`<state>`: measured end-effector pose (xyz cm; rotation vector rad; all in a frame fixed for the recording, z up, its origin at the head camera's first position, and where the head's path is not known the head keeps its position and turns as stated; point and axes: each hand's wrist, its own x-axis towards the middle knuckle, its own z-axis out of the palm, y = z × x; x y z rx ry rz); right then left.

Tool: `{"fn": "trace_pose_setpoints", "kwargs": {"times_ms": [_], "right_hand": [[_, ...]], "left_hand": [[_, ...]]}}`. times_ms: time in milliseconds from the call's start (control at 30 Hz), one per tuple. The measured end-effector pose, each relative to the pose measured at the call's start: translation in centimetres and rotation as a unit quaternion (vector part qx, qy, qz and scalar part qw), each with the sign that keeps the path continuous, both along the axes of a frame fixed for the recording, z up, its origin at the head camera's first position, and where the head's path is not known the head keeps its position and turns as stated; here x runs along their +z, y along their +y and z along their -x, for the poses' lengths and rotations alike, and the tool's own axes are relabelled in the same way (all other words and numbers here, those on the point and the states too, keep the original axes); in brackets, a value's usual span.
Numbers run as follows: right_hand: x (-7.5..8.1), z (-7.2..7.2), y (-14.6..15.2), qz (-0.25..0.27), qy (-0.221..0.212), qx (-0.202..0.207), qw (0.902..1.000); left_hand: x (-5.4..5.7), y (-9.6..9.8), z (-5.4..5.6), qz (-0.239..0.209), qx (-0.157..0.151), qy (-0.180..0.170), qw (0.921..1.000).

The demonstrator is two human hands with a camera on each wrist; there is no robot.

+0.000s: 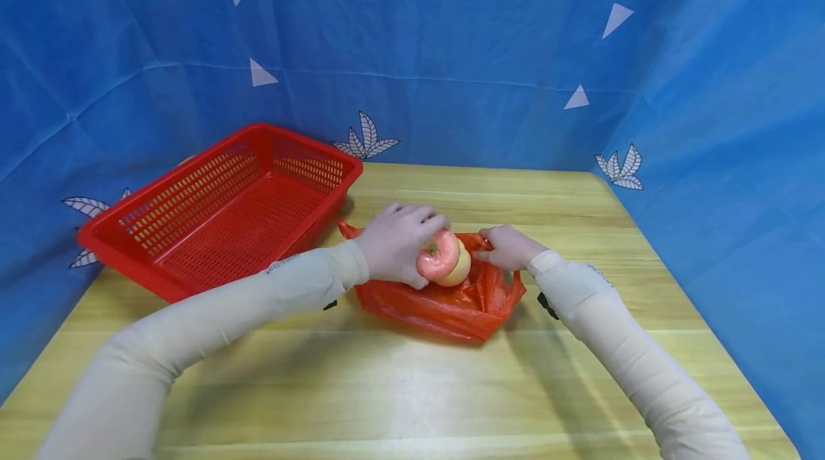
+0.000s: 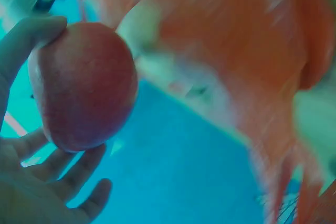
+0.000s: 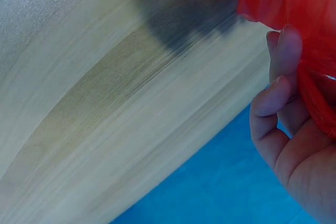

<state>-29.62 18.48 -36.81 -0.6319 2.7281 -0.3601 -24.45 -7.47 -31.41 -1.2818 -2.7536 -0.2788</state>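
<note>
My left hand (image 1: 402,241) grips a pinkish-red apple (image 1: 439,254), thumb on one side and fingers on the other, over the mouth of a red plastic bag (image 1: 432,309). In the left wrist view the same apple (image 2: 86,87) fills the hand. Behind it in the head view shows a pale yellow round fruit (image 1: 460,270), partly hidden by the apple. My right hand (image 1: 509,248) holds the bag's right side. In the right wrist view its curled fingers (image 3: 270,100) are round a twisted part of the bag (image 3: 317,100).
A red slatted plastic basket (image 1: 258,223) stands on the left of the wooden table (image 1: 412,388), its near right side close to my left forearm. A blue patterned cloth (image 1: 425,30) hangs behind the table and along both sides.
</note>
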Motion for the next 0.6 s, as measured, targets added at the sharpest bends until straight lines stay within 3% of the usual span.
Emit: {"fn": "trace_pose_setpoints", "kwargs": {"times_ms": [167,333,600], "right_hand": [[0.0,-0.2,0.1,-0.002,-0.002,-0.002,1.0000],[-0.2,-0.2,0.1,-0.006,-0.009,-0.013,0.9999],[-0.5,-0.4,0.0,0.000,-0.015,-0.010,0.9998]], "left_hand": [[-2.8,0.4,-0.7,0.027,-0.043,0.039,0.9979],[-4.0,0.4,-1.4,0.067,-0.067,0.076,0.9925],[-4.7,0.7,-1.6,0.122,-0.040,0.031,0.9912]]}}
